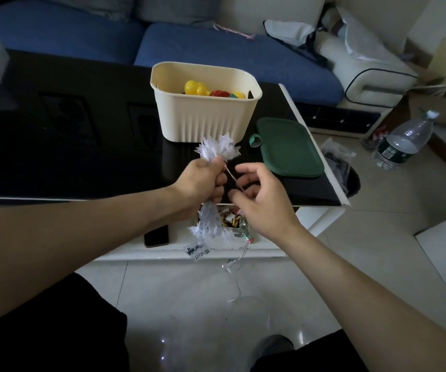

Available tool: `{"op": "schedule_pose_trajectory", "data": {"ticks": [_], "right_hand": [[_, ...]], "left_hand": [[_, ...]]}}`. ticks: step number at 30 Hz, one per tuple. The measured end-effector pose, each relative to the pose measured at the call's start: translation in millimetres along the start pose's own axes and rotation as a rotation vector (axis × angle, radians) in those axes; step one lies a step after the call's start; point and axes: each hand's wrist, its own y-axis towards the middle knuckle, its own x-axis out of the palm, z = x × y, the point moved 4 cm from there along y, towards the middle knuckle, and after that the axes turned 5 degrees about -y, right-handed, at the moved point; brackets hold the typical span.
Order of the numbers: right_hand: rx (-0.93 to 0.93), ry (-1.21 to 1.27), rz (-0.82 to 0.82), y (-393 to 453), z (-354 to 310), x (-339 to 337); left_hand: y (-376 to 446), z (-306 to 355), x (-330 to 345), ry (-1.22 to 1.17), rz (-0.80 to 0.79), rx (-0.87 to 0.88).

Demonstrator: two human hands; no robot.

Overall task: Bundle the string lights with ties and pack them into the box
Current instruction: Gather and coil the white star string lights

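The fingers of the left hand (pixel 200 181) are curled tight round the middle of the lights (pixel 216 151), which are gathered into a bundle held upright over the near edge of the table (pixel 69 157), with spiky white tufts fanned out above the fist and more hanging below it. A thin tie (pixel 232 176) runs slantwise from that fist toward the right hand (pixel 259 200), whose fingers are loosely bent around its far end; whether the tie is actually pinched there cannot be told. The gathering can be judged largely done, but the tie is not yet seen wrapped or twisted shut, so the binding appears to be in hand and unfinished. A loose strand of wire (pixel 236 275) trails from the bundle down to the floor, and it will probably have to be taken up before the bundle is closed. The box (pixel 205 114) stands open on the table just beyond the hands, with coloured toys (pixel 203 89) already in it, and its green lid (pixel 289 149) lies flat beside it. Packing and closing remain to be done.
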Motion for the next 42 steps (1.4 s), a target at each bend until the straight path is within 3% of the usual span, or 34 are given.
{"op": "schedule_pose_trajectory", "data": {"ticks": [5,13,17,21,27,32,36,42], "right_hand": [[0.052,0.025,-0.081,4,9,-7],[0.018,0.008,0.08,7,4,-22],[0.05,-0.072,-0.029,6,7,-20],[0.082,-0.065,-0.241,6,14,-12],[0.322,0.279,-0.572,-5,27,-8],[0.463,0.268,-0.502,-3,42,-23],[0.574,0.218,-0.389,-2,55,-33],[0.396,-0.071,-0.444,-1,52,-34]], "left_hand": [[7,13,-17,-0.04,0.162,0.119],[6,11,-17,0.007,0.26,0.175],[6,9,-15,0.036,0.24,0.182],[7,6,-15,0.044,0.246,0.186],[9,11,-21,0.019,0.302,0.192],[13,15,-33,0.076,0.431,0.208],[14,13,-31,-0.033,0.385,0.175],[7,13,-21,-0.083,0.313,0.152]]}}
